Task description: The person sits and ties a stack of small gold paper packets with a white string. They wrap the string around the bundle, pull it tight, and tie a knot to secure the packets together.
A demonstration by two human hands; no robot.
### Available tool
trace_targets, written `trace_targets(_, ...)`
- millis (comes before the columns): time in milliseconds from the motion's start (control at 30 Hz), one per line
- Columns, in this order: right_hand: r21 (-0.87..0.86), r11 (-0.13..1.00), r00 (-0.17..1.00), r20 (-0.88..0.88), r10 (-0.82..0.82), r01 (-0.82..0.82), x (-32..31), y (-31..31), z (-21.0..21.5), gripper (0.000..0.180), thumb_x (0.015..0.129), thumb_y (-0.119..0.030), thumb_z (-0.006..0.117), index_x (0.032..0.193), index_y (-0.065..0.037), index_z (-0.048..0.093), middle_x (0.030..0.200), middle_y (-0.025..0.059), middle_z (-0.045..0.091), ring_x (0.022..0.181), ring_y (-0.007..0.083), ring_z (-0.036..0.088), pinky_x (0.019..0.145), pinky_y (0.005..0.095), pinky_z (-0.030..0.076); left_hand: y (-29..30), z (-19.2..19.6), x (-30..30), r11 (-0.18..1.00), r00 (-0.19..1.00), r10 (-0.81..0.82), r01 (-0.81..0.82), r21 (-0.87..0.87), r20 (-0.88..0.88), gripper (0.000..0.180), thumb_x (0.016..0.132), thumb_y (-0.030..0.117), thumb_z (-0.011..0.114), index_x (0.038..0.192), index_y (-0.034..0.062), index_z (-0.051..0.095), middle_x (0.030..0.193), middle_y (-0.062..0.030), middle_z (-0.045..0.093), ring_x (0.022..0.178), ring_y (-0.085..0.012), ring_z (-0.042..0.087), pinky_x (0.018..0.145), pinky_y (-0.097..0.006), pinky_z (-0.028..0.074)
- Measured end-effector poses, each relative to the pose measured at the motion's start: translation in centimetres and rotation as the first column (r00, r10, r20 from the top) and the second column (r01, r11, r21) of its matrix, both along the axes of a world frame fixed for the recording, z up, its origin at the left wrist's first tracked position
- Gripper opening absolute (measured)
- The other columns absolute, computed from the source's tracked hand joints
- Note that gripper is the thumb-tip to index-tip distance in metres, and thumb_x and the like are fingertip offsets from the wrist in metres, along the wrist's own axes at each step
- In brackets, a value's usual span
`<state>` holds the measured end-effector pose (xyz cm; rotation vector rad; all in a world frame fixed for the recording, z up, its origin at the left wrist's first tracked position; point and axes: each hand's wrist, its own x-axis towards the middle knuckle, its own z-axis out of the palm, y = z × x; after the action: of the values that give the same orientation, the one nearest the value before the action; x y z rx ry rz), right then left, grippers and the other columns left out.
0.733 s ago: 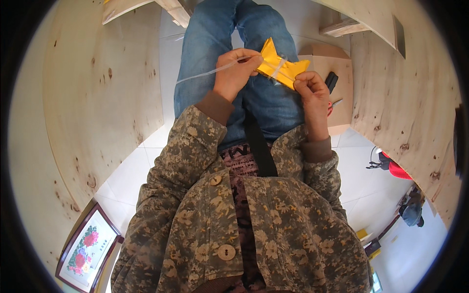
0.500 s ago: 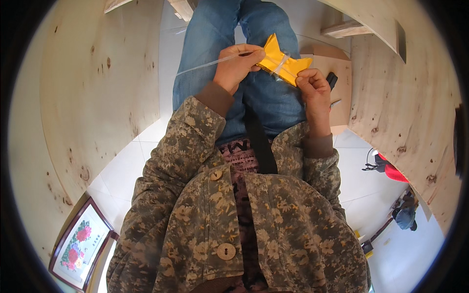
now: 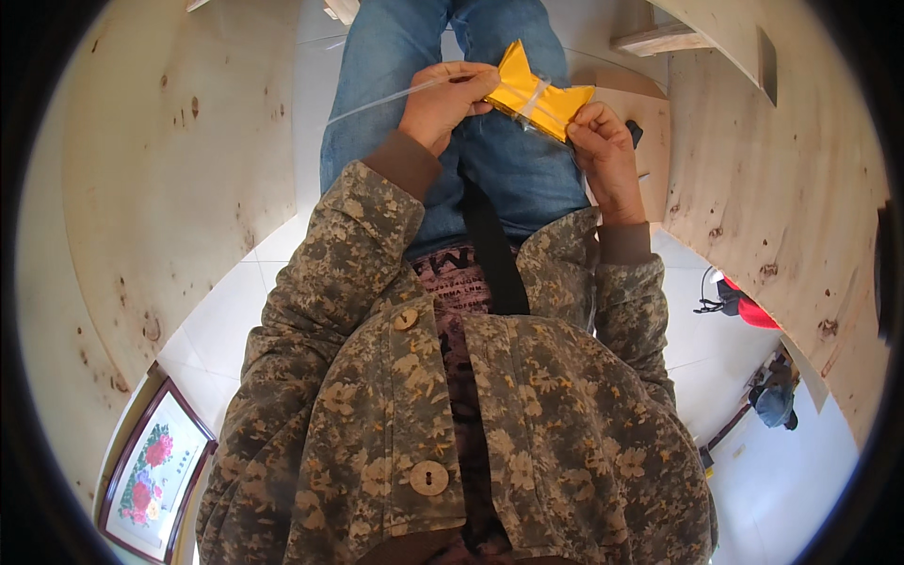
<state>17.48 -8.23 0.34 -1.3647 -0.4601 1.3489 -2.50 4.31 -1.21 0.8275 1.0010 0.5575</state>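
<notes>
A folded yellow paper shape (image 3: 539,91) with pointed ends is held over my lap, above my blue jeans. My left hand (image 3: 443,102) pinches its left end, and a clear strip of tape (image 3: 381,100) runs from those fingers out to the left. My right hand (image 3: 603,155) grips the shape's right end from below. A band of clear tape crosses the middle of the yellow paper. Camouflage jacket sleeves cover both my forearms.
Plywood walls curve up at the left (image 3: 169,179) and right (image 3: 782,207). A framed flower picture (image 3: 155,471) leans at the lower left on the white tiled floor. A wooden box (image 3: 636,108) stands behind my right hand. A red object (image 3: 753,309) and a dark bag (image 3: 774,400) lie at the right.
Both hands and the yellow shape have shifted slightly up and left in view; the grip on the paper and tape is unchanged.
</notes>
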Motion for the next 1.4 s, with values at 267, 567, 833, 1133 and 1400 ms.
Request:
trace_targets(267, -0.166, 0.943, 0.946, 0.106, 0.307, -0.288, 2.8, 1.6, 2.1, 0.008, 0.088, -0.003, 0.066, 0.092, -0.010, 0.064, 0.073, -0.0059, 0.053, 0.057, 0.0021, 0.039, 0.048, 0.0186, 0.026, 0.2, -2.1, -0.1, 0.983, 0.998, -0.058, 0.054, 0.175, 0.021, 0.033, 0.092, 0.022, 0.073, 0.116, -0.0001, 0.069, 0.107, -0.0095, 0.069, 0.093, -0.0143, 0.067, 0.080, -0.025, 0.058)
trace_targets(567, -0.323, 0.851, 0.826, 0.261, 0.500, -0.413, 3.7, 3.6, 3.4, 0.004, 0.089, -0.007, 0.067, 0.093, -0.009, 0.066, 0.079, -0.0027, 0.057, 0.060, 0.0052, 0.046, 0.057, 0.0209, 0.041, 1.1, -3.9, -0.3, 0.985, 0.997, -0.068, 0.071, 0.154, -0.025, 0.033, 0.092, 0.022, 0.073, 0.116, 0.0001, 0.069, 0.109, -0.0096, 0.068, 0.101, -0.0158, 0.065, 0.082, -0.027, 0.060)
trace_targets(833, -0.339, 0.838, 0.841, 0.192, 0.506, -0.427, 4.2, 3.6, 3.1, 0.003, 0.090, -0.008, 0.069, 0.093, -0.010, 0.068, 0.083, -0.0029, 0.062, 0.067, 0.0059, 0.055, 0.067, 0.0215, 0.051, 1.0, -4.1, -0.3, 0.980, 0.999, -0.048, 0.051, 0.192, -0.024, 0.034, 0.093, 0.021, 0.073, 0.118, -0.0007, 0.068, 0.112, -0.0099, 0.067, 0.102, -0.0163, 0.065, 0.083, -0.027, 0.060)
trace_targets(1133, -0.257, 0.884, 0.910, 0.042, 0.413, -0.390, 3.8, 3.0, 3.2, 0.006, 0.095, -0.009, 0.067, 0.092, -0.011, 0.062, 0.072, -0.0068, 0.050, 0.053, 0.0013, 0.037, 0.046, 0.0167, 0.030, 1.0, -4.2, -0.1, 0.983, 0.999, -0.049, 0.050, 0.177, -0.008, 0.034, 0.092, 0.022, 0.073, 0.117, -0.0001, 0.069, 0.106, -0.0076, 0.066, 0.097, -0.0151, 0.064, 0.084, -0.028, 0.060)
trace_targets(1400, -0.285, 0.932, 0.964, 0.075, 0.257, -0.226, 1.9, 2.0, 3.0, 0.011, 0.096, -0.011, 0.066, 0.093, -0.008, 0.056, 0.065, -0.0079, 0.041, 0.048, 0.0006, 0.028, 0.040, 0.0163, 0.020, 0.2, -1.8, 0.2, 0.998, 1.000, 0.023, -0.023, 0.055, 0.012, 0.026, 0.089, 0.018, 0.076, 0.107, 0.0006, 0.074, 0.100, -0.0088, 0.071, 0.090, -0.0159, 0.069, 0.076, -0.026, 0.061)
